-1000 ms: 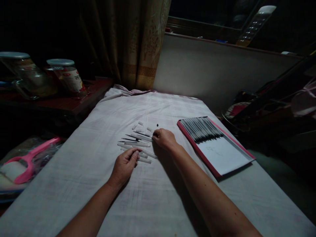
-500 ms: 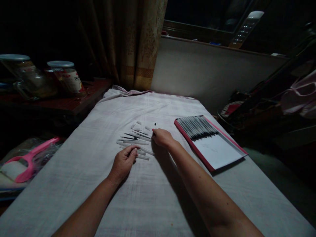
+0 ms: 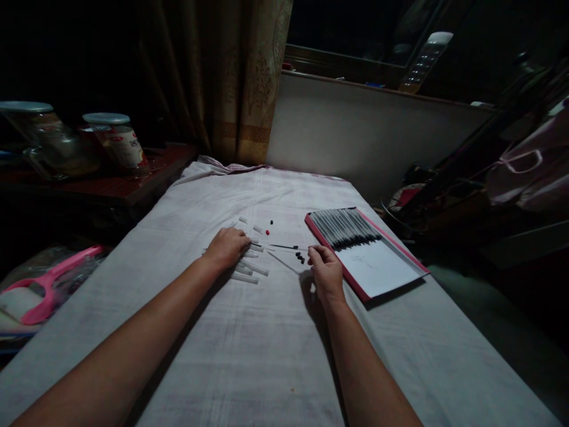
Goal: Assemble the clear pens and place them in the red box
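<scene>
we list: right hand (image 3: 328,271), closed on thin refill (image 3: 284,246). left hand (image 3: 226,246), over clear tubes (image 3: 244,278); its grip we cannot tell.

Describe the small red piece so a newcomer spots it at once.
On the pale checked cloth, look between the scattered clear plastic tubes and the pink-walled box of pens. The small red piece lies just nearer the camera than one small black piece. Its loose neighbours are black or clear.
</scene>
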The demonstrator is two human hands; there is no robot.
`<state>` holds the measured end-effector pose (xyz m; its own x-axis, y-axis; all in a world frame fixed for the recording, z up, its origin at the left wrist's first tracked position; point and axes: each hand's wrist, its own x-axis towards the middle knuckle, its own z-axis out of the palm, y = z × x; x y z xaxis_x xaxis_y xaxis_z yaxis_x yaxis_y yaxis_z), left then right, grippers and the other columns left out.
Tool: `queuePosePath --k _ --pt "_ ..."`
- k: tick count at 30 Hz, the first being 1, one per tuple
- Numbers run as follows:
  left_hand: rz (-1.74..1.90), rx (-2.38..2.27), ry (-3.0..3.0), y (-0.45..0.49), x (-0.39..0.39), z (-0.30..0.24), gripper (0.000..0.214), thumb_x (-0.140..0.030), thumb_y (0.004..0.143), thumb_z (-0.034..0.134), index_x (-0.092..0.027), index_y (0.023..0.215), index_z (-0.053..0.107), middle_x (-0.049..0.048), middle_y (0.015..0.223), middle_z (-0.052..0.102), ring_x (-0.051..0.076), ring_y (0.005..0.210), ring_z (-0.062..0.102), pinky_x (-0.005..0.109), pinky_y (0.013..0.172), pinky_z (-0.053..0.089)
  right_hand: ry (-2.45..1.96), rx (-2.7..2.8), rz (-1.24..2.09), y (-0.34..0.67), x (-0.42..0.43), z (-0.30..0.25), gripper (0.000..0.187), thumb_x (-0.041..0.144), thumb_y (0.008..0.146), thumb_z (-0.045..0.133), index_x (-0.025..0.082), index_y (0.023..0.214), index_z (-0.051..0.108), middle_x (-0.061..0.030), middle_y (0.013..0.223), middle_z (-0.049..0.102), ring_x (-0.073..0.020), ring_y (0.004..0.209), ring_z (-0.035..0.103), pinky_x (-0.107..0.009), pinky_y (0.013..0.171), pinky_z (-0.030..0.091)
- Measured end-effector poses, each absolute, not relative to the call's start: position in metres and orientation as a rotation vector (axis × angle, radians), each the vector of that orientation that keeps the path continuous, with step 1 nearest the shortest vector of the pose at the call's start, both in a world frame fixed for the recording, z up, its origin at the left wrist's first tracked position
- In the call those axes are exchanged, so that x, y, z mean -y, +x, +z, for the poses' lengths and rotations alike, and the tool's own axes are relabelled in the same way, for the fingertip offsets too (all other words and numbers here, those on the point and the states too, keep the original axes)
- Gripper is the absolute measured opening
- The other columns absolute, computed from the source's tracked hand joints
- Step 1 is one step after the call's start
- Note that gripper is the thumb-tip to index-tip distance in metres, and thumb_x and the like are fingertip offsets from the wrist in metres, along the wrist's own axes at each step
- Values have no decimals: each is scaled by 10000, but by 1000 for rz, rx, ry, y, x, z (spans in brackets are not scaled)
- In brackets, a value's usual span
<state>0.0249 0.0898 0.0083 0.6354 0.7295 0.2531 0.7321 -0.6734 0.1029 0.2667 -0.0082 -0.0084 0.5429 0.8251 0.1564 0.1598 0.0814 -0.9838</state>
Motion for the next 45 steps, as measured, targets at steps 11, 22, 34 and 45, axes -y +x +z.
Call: queuePosePath --k 11,22,34,45 --pt "-481 1254 -2793 26 -90 5 172 -174 869 507 -187 911 674 90 872 723 233 838 658 341 778 454 -1356 826 559 273 13 -6 335 515 724 654 182 759 631 -11 696 630 -127 572 548 -220 472 379" --pt "-854 1311 -2717 20 -44 -12 200 -229 951 454 -178 1051 619 100 989 731 234 918 675 364 841 493 -1286 851 608 266 20 10 309 490 709 679 184 745 646 0 657 628 -126 560 547 -228 474 403" --pt "-1149 1138 -2762 38 -6 -15 236 -212 963 470 -189 1137 629 87 1044 719 222 976 664 372 878 539 -1336 1305 799 240 21 -17 373 401 780 607 178 1041 752 -55 798 753 -176 647 659 -300 612 536" --pt "-1226 1243 -2655 31 0 -22 237 -210 959 499 -226 1159 627 62 1052 736 219 948 688 357 816 543 -2007 1434 122 296 2 -20 350 294 891 479 180 1089 743 -113 1084 755 -236 979 696 -340 887 507"
